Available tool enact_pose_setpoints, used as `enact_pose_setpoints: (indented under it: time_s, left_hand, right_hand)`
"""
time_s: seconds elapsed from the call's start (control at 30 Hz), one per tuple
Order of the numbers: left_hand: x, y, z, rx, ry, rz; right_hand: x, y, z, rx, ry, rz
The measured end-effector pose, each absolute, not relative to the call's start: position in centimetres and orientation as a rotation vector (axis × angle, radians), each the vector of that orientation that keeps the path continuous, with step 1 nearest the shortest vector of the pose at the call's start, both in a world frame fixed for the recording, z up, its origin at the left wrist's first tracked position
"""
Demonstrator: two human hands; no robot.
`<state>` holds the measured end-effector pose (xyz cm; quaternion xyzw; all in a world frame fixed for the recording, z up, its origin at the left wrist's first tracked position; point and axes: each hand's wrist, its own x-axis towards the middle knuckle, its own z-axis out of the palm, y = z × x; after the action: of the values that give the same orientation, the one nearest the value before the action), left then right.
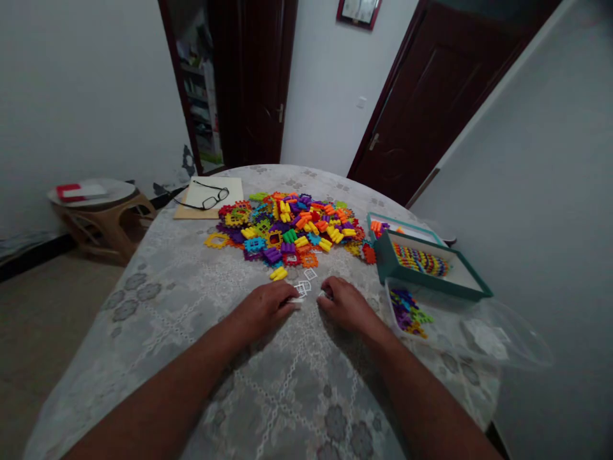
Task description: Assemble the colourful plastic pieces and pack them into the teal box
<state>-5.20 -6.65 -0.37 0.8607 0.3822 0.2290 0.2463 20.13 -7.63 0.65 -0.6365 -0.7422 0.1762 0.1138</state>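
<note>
Pale wall & dark red doors at the back, w/ a framed pic up top. Low stool off to L, red-&-white item on it. Round table has a grey flowery cloth. Mid-table: big pile of plastic toy pieces, mixed colours (yellow, purple, orange, red, blue, green). One yellow piece lies at its near edge, just beyond L hand.

Small white pieces, open outlines, lie flat btwn the hands, near side of pile. L hand: thumb & fingers close together at the white pieces, touching them; can't tell if it pinches any. R hand: fingers curled, thumb & fingertips pinching a small white bit.

Far L of pile: paper w/ black glasses on top. R side: dark green box w/ rows of coloured bits, a teal-edged lid behind it; in front, clear tub w/ more coloured pieces.
</note>
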Motion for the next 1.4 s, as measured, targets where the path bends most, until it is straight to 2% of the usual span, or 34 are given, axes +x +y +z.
enact_pose_setpoints:
  time_s: [0.43,0.87,1.17,1.4]
  left_hand:
    - [-5.3,-6.2,-0.1,2.211,1.097,0.661]
    - [-4.9,-6.8,0.2,2.183,1.198,0.617]
    - [-5.1,-6.9,-1.1,2.139,1.21,0.69]
    - [-5.3,-7.0,-0.5,2.174,1.202,0.745]
  right_hand:
    - [20.6,-8.8,2.2,-1.936,-2.167,0.557]
    - [17.9,-8.1,-1.6,-1.44,-2.062,0.505]
    - [17.1,-9.6,-0.7,-1.066,-2.242,0.601]
    - [15.9,-9.3,-1.0,-1.158,-2.329,0.493]
